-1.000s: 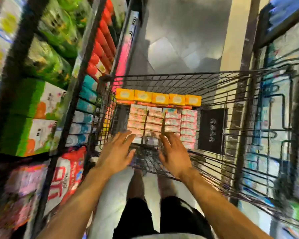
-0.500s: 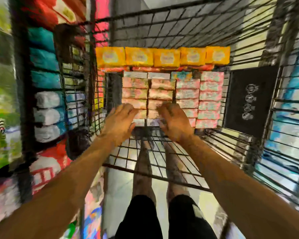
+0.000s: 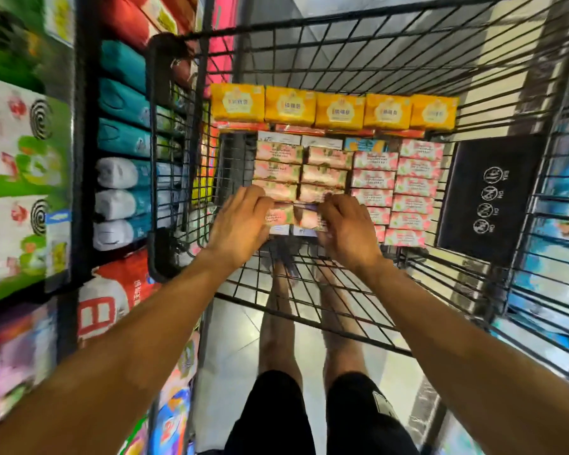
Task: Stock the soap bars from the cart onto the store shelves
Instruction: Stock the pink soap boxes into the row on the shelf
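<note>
- Step in hand: picking up from the cart (image 3: 375, 37). Judging by how full it looks, stocking of the shelves (image 3: 79, 178) on the left has hardly begun.
- The pink soap bars (image 3: 326, 172) lie in four tight columns on the cart's wire bottom, and yellow packs (image 3: 339, 111) line the far end.
- The left hand (image 3: 240, 224) has its grip closed, fingers curled over the nearest bars of the leftmost column. The right hand (image 3: 349, 228) curls the same way on the near end of the next column.
- Blur hides how many bars each grip takes; possibly one short stack is pressed between both.
- The next move calls for a straight lift clear of the neighbouring columns, then a swing left.
- Edges: the cart's left wall stands between the bars and the shelves, so the load must rise above its rim.
- Room: there is bare wire bottom on the near side, and the black placard (image 3: 486, 192) is well apart on the right.
</note>
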### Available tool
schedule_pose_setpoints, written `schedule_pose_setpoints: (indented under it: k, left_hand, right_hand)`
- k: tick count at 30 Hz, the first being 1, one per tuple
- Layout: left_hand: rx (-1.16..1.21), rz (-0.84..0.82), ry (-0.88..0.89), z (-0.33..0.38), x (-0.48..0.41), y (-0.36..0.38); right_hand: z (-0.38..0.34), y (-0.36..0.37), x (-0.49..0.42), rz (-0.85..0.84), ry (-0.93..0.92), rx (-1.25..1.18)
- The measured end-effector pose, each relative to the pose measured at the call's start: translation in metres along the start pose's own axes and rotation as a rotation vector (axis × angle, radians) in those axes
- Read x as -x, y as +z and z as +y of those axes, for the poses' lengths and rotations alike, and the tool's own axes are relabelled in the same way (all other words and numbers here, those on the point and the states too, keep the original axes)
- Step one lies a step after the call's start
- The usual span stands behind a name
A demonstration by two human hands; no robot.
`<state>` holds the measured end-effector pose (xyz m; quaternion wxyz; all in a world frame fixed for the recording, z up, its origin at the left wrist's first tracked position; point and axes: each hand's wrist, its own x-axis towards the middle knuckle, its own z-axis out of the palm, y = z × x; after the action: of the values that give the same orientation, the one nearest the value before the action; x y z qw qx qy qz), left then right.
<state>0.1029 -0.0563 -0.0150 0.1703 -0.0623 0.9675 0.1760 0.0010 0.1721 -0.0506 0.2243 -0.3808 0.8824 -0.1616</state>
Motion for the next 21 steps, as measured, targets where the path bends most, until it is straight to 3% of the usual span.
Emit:
schedule_pose_setpoints:
  k: [4, 9, 13, 17, 21]
  left_hand:
    - [0.192, 0.091, -0.125, 0.012, 0.031, -0.041]
    - [0.758, 0.261, -0.422, 0.041, 0.085, -0.107]
    - [1.078, 0.378, -0.565, 0.067, 0.136, -0.156]
    - [1.312, 0.701, -0.736, 0.098, 0.21, -0.208]
    - [1.48, 1.061, -0.79, 0.133, 0.281, -0.246]
  right_hand:
    - [-0.022, -0.054, 0.012, -0.039, 0.032, -0.375]
    - [-0.067, -0.123, 0.032, -0.015, 0.211, -0.719]
    - [-0.106, -0.174, 0.047, -0.079, 0.238, -0.891]
    - [-0.162, -0.225, 0.06, -0.087, 0.129, -1.031]
    - [-0.212, -0.246, 0.066, -0.176, 0.033, -1.209]
